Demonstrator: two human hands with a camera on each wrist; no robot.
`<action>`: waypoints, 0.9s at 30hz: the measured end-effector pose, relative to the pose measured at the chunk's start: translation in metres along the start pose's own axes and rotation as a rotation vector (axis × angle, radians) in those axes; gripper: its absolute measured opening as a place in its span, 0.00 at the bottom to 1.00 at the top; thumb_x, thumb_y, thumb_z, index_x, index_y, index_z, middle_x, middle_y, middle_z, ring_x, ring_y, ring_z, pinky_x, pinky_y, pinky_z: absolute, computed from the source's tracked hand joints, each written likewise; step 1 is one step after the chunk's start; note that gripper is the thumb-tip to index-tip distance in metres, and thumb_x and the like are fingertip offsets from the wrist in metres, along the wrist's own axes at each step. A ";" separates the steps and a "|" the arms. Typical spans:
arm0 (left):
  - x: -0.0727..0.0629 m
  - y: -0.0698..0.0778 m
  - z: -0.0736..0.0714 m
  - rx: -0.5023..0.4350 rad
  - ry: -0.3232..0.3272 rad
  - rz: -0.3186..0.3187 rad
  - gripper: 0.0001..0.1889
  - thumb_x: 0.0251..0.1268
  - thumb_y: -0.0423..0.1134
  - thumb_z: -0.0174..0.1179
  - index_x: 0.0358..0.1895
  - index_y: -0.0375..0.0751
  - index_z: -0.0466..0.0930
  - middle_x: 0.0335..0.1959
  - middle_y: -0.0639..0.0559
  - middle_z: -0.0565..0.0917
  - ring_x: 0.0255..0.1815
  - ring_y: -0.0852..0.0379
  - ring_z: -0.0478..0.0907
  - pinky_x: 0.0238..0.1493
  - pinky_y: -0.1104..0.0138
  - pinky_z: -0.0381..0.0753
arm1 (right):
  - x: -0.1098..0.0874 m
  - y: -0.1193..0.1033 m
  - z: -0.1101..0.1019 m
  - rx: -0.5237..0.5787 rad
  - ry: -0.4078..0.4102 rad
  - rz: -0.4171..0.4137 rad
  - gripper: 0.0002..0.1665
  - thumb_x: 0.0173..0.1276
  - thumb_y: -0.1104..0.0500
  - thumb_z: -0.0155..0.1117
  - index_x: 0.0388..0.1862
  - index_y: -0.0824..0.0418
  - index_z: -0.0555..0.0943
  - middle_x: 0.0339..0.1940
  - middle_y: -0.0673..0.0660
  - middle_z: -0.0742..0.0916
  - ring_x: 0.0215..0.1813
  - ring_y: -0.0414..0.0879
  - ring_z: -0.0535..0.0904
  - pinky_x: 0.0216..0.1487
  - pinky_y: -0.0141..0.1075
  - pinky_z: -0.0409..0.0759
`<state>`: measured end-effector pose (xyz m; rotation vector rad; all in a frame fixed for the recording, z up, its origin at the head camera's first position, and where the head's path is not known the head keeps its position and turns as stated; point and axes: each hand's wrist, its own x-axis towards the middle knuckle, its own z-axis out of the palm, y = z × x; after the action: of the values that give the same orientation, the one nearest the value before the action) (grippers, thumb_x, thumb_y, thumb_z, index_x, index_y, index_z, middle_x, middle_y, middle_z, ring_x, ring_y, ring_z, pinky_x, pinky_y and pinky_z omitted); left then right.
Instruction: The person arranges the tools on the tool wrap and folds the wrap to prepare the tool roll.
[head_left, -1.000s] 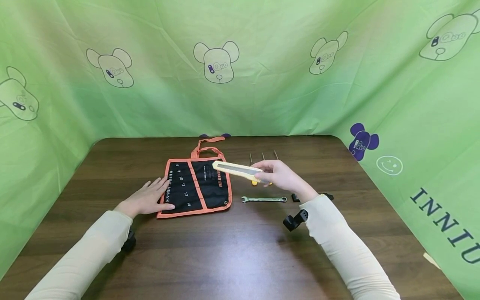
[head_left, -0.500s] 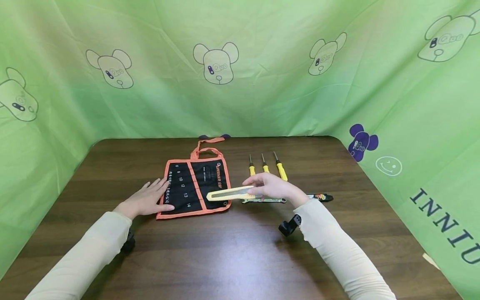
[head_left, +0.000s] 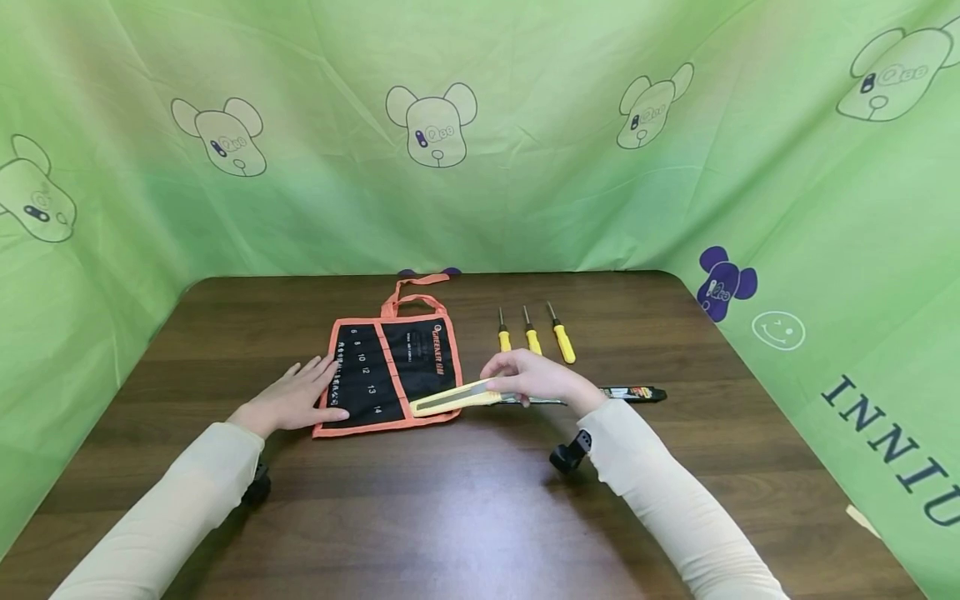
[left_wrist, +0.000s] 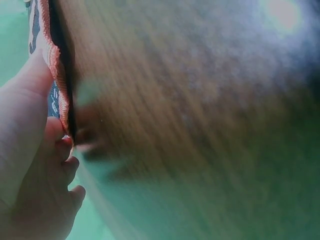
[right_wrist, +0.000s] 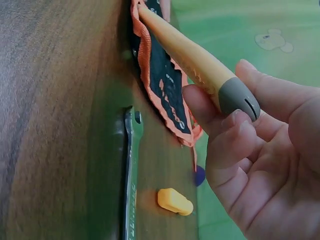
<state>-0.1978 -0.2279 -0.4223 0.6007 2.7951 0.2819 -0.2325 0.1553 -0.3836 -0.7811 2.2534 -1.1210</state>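
Observation:
A black tool pouch with orange trim (head_left: pixel 416 354) lies on the table, its numbered pockets facing up. My left hand (head_left: pixel 288 402) rests on its left edge, fingers spread and fairly straight; the left wrist view shows the thumb at the orange edging (left_wrist: pixel 62 95). My right hand (head_left: pixel 536 377) pinches the grey end of a yellow utility knife (head_left: pixel 450 402) between thumb and fingers. The knife's other end reaches the pouch near its lower divider strip; whether that tip is inside a pocket I cannot tell. In the right wrist view, a combination wrench (right_wrist: pixel 131 170) lies below the hand.
Behind the right hand lie three yellow-handled screwdrivers (head_left: pixel 564 343), shafts pointing away. A black tool with a coloured label (head_left: pixel 637 394) lies right of the hand, partly covered by the wrist. The pouch's orange straps (head_left: pixel 412 292) stretch toward the table's back edge. Green cloth (head_left: pixel 540 208) surrounds the table.
My right hand has come down toward the pouch's lower right, carrying the utility knife, whose far end has dropped to the divider strip. The screwdrivers show more fully. The left hand has stayed put.

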 end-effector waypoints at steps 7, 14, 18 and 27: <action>0.001 -0.001 0.001 0.002 0.002 0.002 0.51 0.58 0.67 0.49 0.69 0.25 0.49 0.69 0.30 0.49 0.69 0.35 0.44 0.64 0.44 0.44 | 0.004 -0.003 0.007 -0.013 0.014 -0.002 0.14 0.67 0.59 0.59 0.47 0.67 0.78 0.23 0.52 0.78 0.15 0.41 0.67 0.17 0.33 0.70; 0.000 0.000 0.001 -0.003 -0.007 -0.004 0.51 0.58 0.67 0.49 0.69 0.26 0.48 0.70 0.31 0.48 0.70 0.36 0.44 0.65 0.44 0.44 | 0.009 -0.004 0.010 -0.046 -0.029 0.003 0.21 0.64 0.59 0.62 0.53 0.68 0.76 0.28 0.52 0.80 0.18 0.41 0.69 0.20 0.35 0.72; 0.000 0.000 0.001 -0.003 -0.003 -0.002 0.51 0.58 0.67 0.50 0.69 0.26 0.49 0.70 0.30 0.49 0.70 0.36 0.44 0.65 0.44 0.44 | 0.010 -0.005 0.013 -0.069 -0.075 -0.003 0.23 0.61 0.63 0.61 0.56 0.67 0.74 0.31 0.52 0.79 0.20 0.41 0.69 0.20 0.33 0.70; -0.001 0.002 0.001 -0.007 -0.003 0.001 0.51 0.58 0.67 0.50 0.69 0.25 0.49 0.70 0.30 0.49 0.69 0.35 0.44 0.64 0.44 0.44 | 0.018 -0.005 0.023 -0.100 -0.103 -0.054 0.27 0.57 0.69 0.57 0.58 0.68 0.71 0.40 0.55 0.79 0.29 0.41 0.73 0.29 0.32 0.73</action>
<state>-0.1963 -0.2266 -0.4222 0.6007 2.7894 0.2904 -0.2295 0.1280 -0.3948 -0.9239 2.2281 -0.9750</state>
